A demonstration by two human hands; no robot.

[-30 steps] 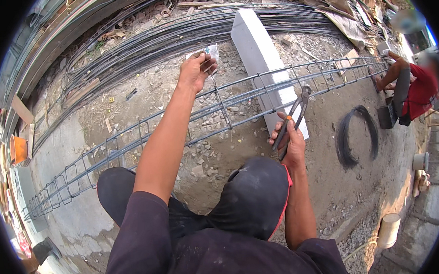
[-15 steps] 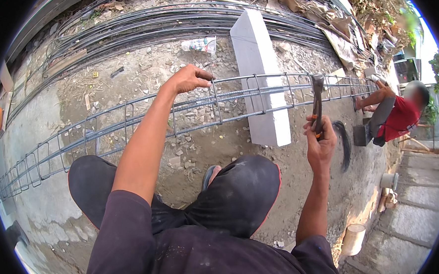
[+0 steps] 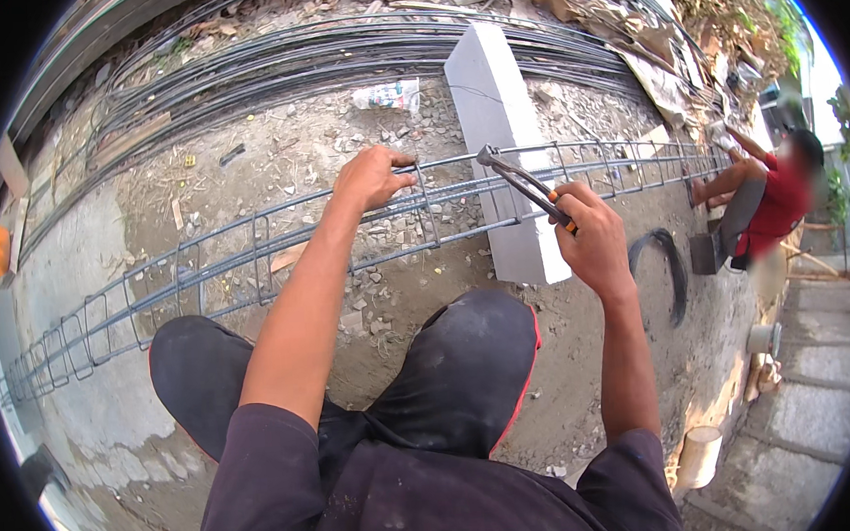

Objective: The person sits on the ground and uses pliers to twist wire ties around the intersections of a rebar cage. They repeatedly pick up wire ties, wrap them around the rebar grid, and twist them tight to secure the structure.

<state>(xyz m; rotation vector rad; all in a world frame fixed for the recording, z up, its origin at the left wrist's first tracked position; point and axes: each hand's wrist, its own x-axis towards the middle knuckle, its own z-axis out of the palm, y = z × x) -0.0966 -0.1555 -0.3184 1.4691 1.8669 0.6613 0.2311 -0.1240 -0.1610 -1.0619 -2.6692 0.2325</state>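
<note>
A long rebar cage (image 3: 283,213), made of ribbed bars with square stirrups, runs across in front of my knees. My left hand (image 3: 372,179) grips its upper bar beside a stirrup, index finger above and thumb below; whether a tie wire is between them is too small to tell. In my right hand (image 3: 595,240) is a pair of pincers (image 3: 527,185) with black and orange handles. Their jaws are at the cage's upper bar, just right of my left hand. A white block (image 3: 522,249) lies crosswise under the cage.
Several loose steel bars (image 3: 289,56) lie along the far side. A plastic bag (image 3: 387,95) rests on rubble before them. At right, a person in red (image 3: 776,207) sits by the cage's far end. A coil of black wire (image 3: 673,272) and a pale bucket (image 3: 699,457) are on the ground.
My right hand has brought the pincers left and tilted their jaws to the upper bar. My left hand has shifted slightly, its thumb lower. The person in red has moved an arm.
</note>
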